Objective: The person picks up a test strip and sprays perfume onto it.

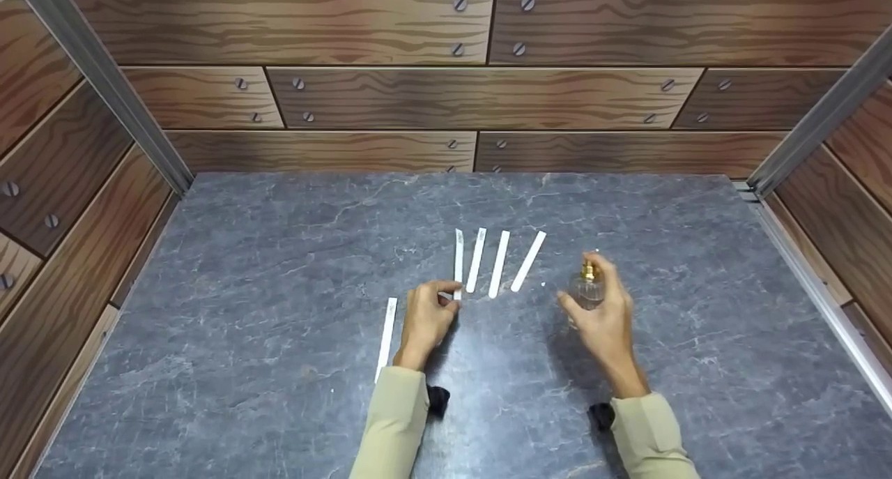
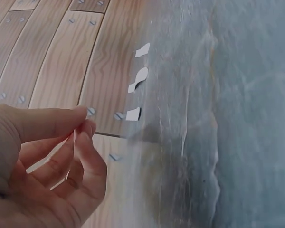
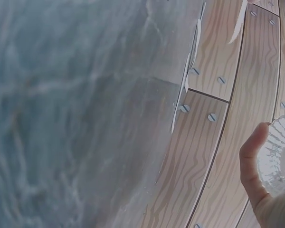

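My left hand pinches the lower end of a white paper test strip between thumb and fingertips. The strip stands up from the fingers, away from me; in the left wrist view the hand hides it. In the right wrist view the raised strip shows at the top. My right hand grips a clear glass perfume bottle with a gold spray neck, the index finger over its top and the thumb along its side. The ribbed glass of the bottle shows in the right wrist view.
Right of the held strip lie three more white strips, fanned side by side on the grey marbled table. Another strip lies beside my left wrist, partly behind the sleeve. Wood-patterned walls stand at the back and both sides.
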`<state>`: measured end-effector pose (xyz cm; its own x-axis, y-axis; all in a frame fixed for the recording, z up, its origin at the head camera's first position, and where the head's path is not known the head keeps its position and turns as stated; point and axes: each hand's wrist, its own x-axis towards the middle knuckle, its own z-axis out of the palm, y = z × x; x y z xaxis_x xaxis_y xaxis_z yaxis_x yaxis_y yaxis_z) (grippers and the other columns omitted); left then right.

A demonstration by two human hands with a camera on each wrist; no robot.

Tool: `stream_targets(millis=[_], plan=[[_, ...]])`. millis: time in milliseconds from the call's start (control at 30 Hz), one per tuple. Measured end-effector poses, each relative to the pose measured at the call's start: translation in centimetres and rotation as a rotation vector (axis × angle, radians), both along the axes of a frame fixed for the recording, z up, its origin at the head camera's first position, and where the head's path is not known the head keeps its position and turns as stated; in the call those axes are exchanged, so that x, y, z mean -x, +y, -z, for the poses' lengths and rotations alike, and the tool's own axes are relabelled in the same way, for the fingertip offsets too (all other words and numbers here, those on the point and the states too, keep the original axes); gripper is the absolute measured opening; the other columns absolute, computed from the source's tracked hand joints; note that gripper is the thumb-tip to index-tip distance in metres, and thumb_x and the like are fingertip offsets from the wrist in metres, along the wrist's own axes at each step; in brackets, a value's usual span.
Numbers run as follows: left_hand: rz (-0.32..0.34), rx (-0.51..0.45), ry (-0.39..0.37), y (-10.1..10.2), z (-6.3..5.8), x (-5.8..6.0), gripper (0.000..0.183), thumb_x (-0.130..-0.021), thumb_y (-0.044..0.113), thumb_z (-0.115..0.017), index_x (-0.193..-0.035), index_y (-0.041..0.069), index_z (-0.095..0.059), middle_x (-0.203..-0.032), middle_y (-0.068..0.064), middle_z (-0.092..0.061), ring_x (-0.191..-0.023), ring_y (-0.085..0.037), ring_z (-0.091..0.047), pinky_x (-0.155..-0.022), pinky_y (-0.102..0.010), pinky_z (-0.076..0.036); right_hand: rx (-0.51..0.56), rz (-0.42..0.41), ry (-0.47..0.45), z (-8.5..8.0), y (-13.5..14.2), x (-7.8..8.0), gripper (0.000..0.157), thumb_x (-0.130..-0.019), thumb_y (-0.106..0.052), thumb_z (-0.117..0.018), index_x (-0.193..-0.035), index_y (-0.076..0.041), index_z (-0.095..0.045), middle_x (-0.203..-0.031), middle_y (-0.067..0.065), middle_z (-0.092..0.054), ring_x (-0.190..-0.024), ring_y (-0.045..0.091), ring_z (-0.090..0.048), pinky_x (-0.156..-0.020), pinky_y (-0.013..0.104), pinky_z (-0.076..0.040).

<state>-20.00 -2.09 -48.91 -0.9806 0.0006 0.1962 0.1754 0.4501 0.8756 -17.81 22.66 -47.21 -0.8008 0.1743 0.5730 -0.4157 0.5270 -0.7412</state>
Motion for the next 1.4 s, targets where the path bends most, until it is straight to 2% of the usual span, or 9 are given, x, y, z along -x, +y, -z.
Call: stream_targets(millis=[167,400,533,667,900,1067,1167,1267,1400], plan=[[-0.054,0.019,-0.028,0.2,-0.1,1.1,0.02,-0.082,-0.007,-0.071,-0.1,-0.002,-0.079,-0.09,-0.013,-0.076,-0.073,-0.021,-0.07,-0.066,-0.031,-0.056,-0.007,0.009,0.013,0.0,-0.1,0.0,0.067,-0.069,0.015,-0.082,-0.13,0.004,-0.056,-0.11,0.027,-0.066,-0.09,0.038,-0.064,-0.071,0.014,-0.051],[-0.107,0.039,-0.081,0.5,0.2,2.3,0.015,-0.084,-0.002,-0.073,-0.097,0.001,-0.08,-0.088,-0.009,-0.076,-0.081,-0.022,-0.071,-0.075,-0.034,-0.055,-0.003,0.012,0.004,0.2,-0.1,-0.1,0.068,-0.069,0.015,-0.083,-0.13,0.003,-0.056,-0.104,0.025,-0.067,-0.084,0.019,-0.063,-0.068,0.015,-0.052],[-0.12,0.034,-0.086,0.7,0.4,2.7,0.016,-0.083,-0.003,-0.071,-0.097,0.0,-0.079,-0.086,-0.009,-0.075,-0.082,-0.023,-0.07,-0.076,-0.035,-0.055,0.014,0.0,-0.01,0.2,-0.1,-0.2,0.068,-0.07,0.014,-0.083,-0.131,0.003,-0.056,-0.107,0.026,-0.067,-0.086,0.021,-0.064,-0.069,0.016,-0.053],[-0.121,0.021,-0.111,0.7,0.4,2.7,0.02,-0.086,-0.005,-0.067,-0.101,-0.001,-0.078,-0.078,-0.008,-0.074,-0.071,-0.02,-0.069,-0.068,-0.03,-0.054,0.018,-0.003,-0.019,0.1,-0.1,-0.2,0.068,-0.07,0.014,-0.082,-0.132,0.004,-0.055,-0.109,0.027,-0.066,-0.087,0.028,-0.065,-0.069,0.015,-0.053],[-0.081,-0.001,-0.205,0.3,0.2,2.2,0.027,-0.091,-0.006,-0.063,-0.116,-0.003,-0.073,-0.067,-0.01,-0.071,-0.055,-0.018,-0.068,-0.049,-0.02,-0.046,0.014,0.001,-0.011,0.1,0.0,-0.3,0.068,-0.07,0.016,-0.082,-0.131,0.004,-0.056,-0.105,0.025,-0.067,-0.086,0.021,-0.064,-0.069,0.015,-0.053],[-0.082,0.05,-0.171,-0.5,-0.3,1.5,0.027,-0.09,-0.007,-0.06,-0.112,-0.003,-0.074,-0.066,-0.008,-0.07,-0.05,-0.011,-0.061,-0.047,-0.019,-0.042,0.027,-0.01,-0.011,0.0,0.1,-0.3,0.066,-0.071,0.016,-0.082,-0.131,0.004,-0.056,-0.104,0.026,-0.067,-0.086,0.012,-0.064,-0.07,0.015,-0.054],[-0.101,0.127,-0.129,-1.1,-0.5,0.8,0.024,-0.088,-0.005,-0.063,-0.108,-0.001,-0.076,-0.064,-0.003,-0.067,-0.05,-0.007,-0.052,-0.048,-0.023,-0.04,0.041,-0.017,-0.012,0.0,0.1,-0.4,0.066,-0.071,0.017,-0.081,-0.131,0.005,-0.056,-0.103,0.026,-0.067,-0.086,0.007,-0.063,-0.07,0.015,-0.054],[-0.106,0.191,-0.083,-1.6,-0.7,0.3,0.022,-0.086,-0.004,-0.066,-0.105,0.0,-0.077,-0.066,-0.002,-0.066,-0.054,-0.01,-0.05,-0.051,-0.028,-0.042,0.027,-0.005,-0.006,-0.1,0.2,-0.4,0.066,-0.071,0.017,-0.081,-0.131,0.006,-0.056,-0.106,0.027,-0.066,-0.087,0.014,-0.063,-0.07,0.014,-0.054],[-0.091,0.219,-0.064,-2.1,-1.0,-0.3,0.022,-0.087,-0.003,-0.068,-0.108,0.0,-0.076,-0.077,-0.006,-0.071,-0.063,-0.016,-0.061,-0.057,-0.034,-0.051,0.006,0.016,-0.004,-0.1,0.3,-0.4,0.066,-0.07,0.016,-0.081,-0.13,0.005,-0.056,-0.11,0.028,-0.065,-0.088,0.029,-0.064,-0.071,0.014,-0.051]])
